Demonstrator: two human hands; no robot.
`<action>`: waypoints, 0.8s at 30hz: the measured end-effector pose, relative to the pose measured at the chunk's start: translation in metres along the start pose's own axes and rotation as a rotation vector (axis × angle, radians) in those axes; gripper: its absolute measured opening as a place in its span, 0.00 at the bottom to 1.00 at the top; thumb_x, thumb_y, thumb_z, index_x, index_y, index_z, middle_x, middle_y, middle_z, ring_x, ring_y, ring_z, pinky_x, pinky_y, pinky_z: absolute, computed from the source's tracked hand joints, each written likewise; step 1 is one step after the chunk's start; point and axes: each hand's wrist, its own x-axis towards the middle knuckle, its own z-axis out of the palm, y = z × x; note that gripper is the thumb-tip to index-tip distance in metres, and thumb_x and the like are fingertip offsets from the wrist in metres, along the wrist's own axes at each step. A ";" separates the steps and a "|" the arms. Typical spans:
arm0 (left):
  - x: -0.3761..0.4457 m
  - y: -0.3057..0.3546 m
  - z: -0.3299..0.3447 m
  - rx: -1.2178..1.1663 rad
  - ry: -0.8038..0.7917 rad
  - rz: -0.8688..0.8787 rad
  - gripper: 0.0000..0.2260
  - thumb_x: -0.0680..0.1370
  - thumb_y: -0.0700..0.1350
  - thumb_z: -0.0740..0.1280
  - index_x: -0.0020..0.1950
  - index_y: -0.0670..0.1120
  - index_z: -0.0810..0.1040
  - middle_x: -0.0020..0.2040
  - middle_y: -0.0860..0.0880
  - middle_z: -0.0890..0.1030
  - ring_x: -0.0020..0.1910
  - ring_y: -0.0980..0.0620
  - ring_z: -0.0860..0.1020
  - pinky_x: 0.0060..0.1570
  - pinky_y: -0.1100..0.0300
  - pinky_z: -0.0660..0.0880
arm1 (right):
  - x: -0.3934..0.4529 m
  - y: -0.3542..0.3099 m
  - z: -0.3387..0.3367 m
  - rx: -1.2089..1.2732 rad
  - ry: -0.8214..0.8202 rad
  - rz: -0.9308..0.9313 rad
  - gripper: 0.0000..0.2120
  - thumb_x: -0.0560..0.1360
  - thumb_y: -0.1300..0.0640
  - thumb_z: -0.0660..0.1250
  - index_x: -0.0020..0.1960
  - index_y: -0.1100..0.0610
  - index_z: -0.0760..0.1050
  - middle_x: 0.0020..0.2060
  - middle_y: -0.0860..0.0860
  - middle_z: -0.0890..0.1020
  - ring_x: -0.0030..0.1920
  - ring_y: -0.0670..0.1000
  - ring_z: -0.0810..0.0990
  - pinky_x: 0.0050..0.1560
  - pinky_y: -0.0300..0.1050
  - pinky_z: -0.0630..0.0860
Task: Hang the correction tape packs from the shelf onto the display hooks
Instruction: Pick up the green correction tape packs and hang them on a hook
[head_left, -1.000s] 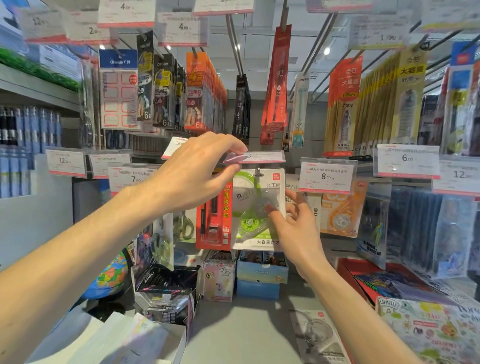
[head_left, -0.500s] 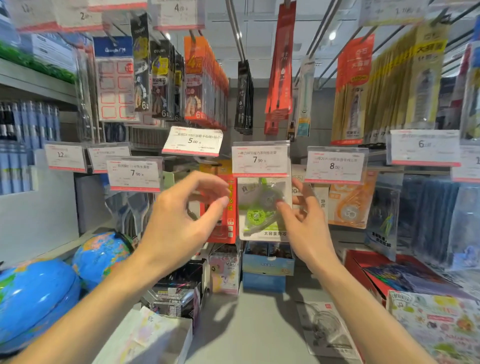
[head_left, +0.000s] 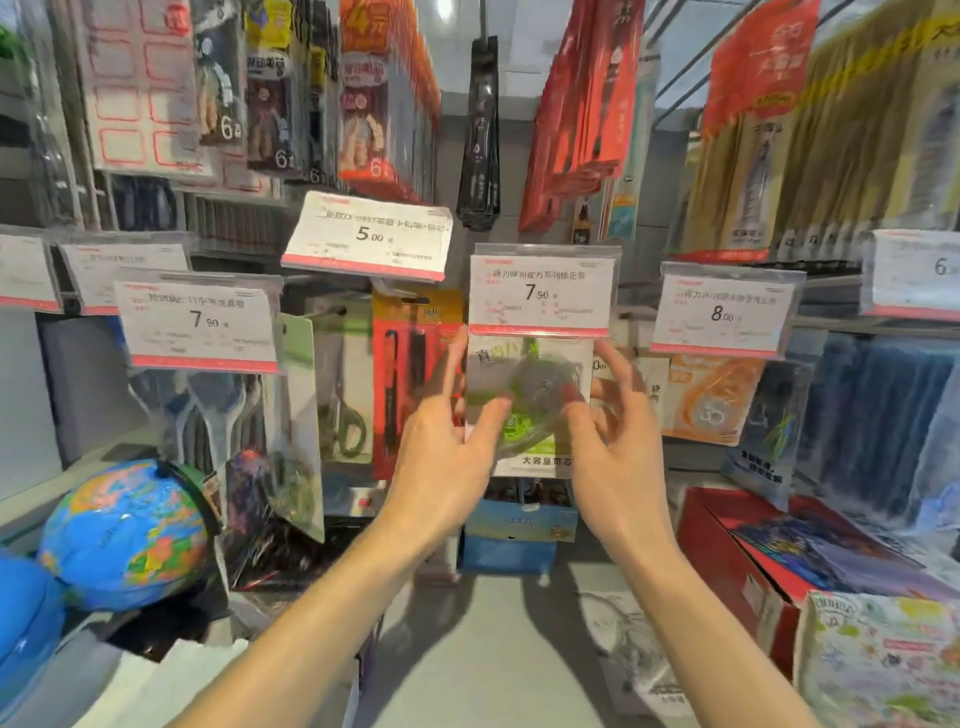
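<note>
I face a shop display wall hung with rows of packaged stationery. White price tags (head_left: 196, 326) in clear holders run across at my eye level. A grey shelf (head_left: 498, 649) lies below me. Two blue globes (head_left: 127, 535) stand at my lower left, a red box (head_left: 727, 561) at my lower right. A ceiling light (head_left: 444, 9) glows overhead.

The 7.90 price tag (head_left: 541, 293) hides the correction tape pack's (head_left: 527, 405) top — hook unseen, print motion-blurred.
</note>
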 end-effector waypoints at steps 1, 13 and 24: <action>0.003 -0.002 0.002 0.005 0.004 -0.009 0.32 0.82 0.46 0.65 0.79 0.68 0.54 0.39 0.57 0.86 0.26 0.55 0.74 0.32 0.57 0.75 | 0.003 0.003 0.002 0.015 0.005 0.001 0.23 0.84 0.63 0.62 0.77 0.49 0.66 0.60 0.47 0.83 0.59 0.45 0.84 0.52 0.27 0.77; 0.042 -0.030 0.026 0.052 0.118 0.045 0.23 0.83 0.51 0.65 0.77 0.60 0.64 0.69 0.60 0.64 0.57 0.79 0.68 0.55 0.81 0.68 | 0.034 0.047 0.028 -0.029 0.064 0.060 0.24 0.83 0.44 0.61 0.78 0.38 0.60 0.77 0.38 0.66 0.77 0.40 0.65 0.76 0.48 0.66; 0.052 -0.043 0.028 0.051 0.077 0.062 0.26 0.82 0.51 0.65 0.79 0.61 0.61 0.71 0.64 0.66 0.63 0.81 0.64 0.63 0.81 0.60 | 0.049 0.064 0.026 -0.030 0.011 0.064 0.24 0.83 0.48 0.63 0.78 0.42 0.63 0.62 0.24 0.71 0.63 0.25 0.70 0.65 0.33 0.70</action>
